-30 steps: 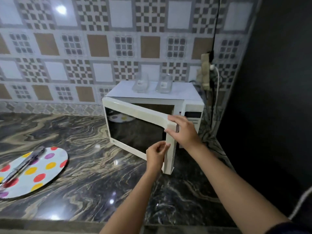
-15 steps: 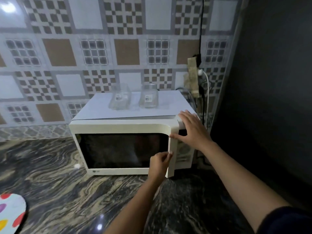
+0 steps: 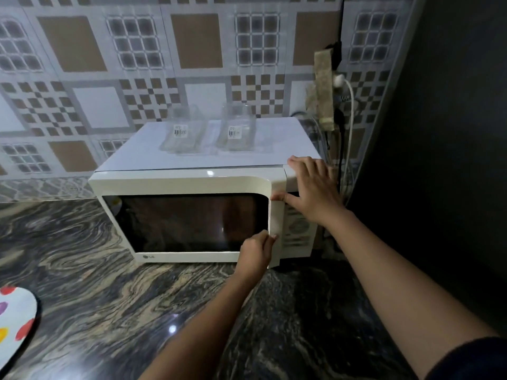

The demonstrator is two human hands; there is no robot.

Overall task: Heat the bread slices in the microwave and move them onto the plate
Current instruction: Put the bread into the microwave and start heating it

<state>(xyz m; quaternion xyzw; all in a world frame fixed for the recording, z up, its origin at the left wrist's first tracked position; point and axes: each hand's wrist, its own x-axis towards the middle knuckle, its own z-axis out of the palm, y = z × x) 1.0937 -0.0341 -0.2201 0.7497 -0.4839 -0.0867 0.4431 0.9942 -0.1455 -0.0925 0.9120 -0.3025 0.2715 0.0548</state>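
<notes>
microwave door [image 3: 186, 223]: left hand [image 3: 256, 249] pinches its edge, right hand [image 3: 312, 190] spread flat on top.

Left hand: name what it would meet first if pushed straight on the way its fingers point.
The left hand meets the right edge of the cream-white microwave door at once; its fingertips seem to touch it, depth unclear.

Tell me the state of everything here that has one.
Microwave door, closed or nearly so.
Left hand, curled fingertips on the door's edge.
Right hand, spread flat on a top corner of the microwave.
Left jar, right jar, apparently empty, atop it.
Plate, bare where visible.
</notes>
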